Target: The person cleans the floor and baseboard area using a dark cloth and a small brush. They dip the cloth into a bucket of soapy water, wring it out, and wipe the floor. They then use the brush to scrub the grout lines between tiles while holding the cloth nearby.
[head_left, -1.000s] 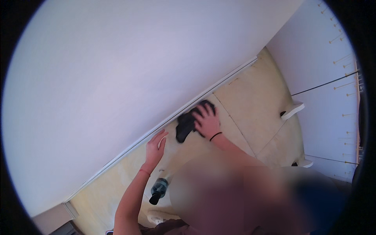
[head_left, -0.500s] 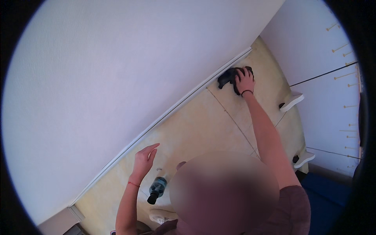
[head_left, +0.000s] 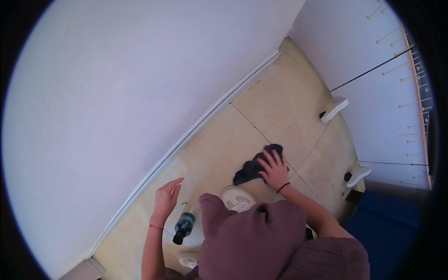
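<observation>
On the tiled floor in front of me, a bunched dark cloth [head_left: 247, 172] lies under my right hand [head_left: 275, 171]. That hand presses down on it with the fingers spread, and part of the cloth is hidden beneath them. My left hand [head_left: 166, 199] is raised near the wall, its fingers stretched out and the thumb apart, with nothing in it. Close to the left wrist is a bottle [head_left: 186, 223] with a black cap and blue-green contents, apart from the hand.
A long pale wall [head_left: 126, 93] with a baseboard [head_left: 205, 121] runs diagonally on the left. Two white bracket-like feet [head_left: 335, 111] stand by a pale panel with peg hooks on the right. A blue surface [head_left: 382, 228] is at lower right. My light shoe [head_left: 236, 198] stands just behind the cloth.
My right hand and the dark cloth have come back across the floor, from beside the baseboard to close before my shoe. My left hand has barely moved.
</observation>
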Tool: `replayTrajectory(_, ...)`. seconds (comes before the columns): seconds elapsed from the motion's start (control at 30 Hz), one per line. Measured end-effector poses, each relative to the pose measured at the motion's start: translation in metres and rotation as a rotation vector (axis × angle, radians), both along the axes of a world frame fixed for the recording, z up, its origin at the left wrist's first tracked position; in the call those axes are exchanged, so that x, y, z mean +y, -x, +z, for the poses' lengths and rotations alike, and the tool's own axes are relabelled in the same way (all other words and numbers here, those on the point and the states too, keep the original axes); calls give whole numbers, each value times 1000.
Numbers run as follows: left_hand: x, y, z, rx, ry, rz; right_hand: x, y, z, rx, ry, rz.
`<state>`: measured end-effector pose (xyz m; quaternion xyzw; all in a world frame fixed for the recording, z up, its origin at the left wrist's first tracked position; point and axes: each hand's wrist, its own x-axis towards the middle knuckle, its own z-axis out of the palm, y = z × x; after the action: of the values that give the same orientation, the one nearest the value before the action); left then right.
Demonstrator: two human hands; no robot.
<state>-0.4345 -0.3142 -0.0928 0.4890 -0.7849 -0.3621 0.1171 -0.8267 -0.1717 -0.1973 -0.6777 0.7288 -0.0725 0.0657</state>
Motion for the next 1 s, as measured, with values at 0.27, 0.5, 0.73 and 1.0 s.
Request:
replayTrajectory(0.27,-14,-44,31,-104,60,6,-48,70,-21,-218,378,-317)
replayTrajectory(0.5,17,-147,75,-401,-63,-106,-101,-40,42,-646,119,107)
replayTrajectory(0.73,97,-233,133,-571,-221,13,-134,-158,59,-809,-11,488)
replayTrajectory(1.0,200,-273,152,-438,-25,504,-157,-267,55,-650,-29,712)
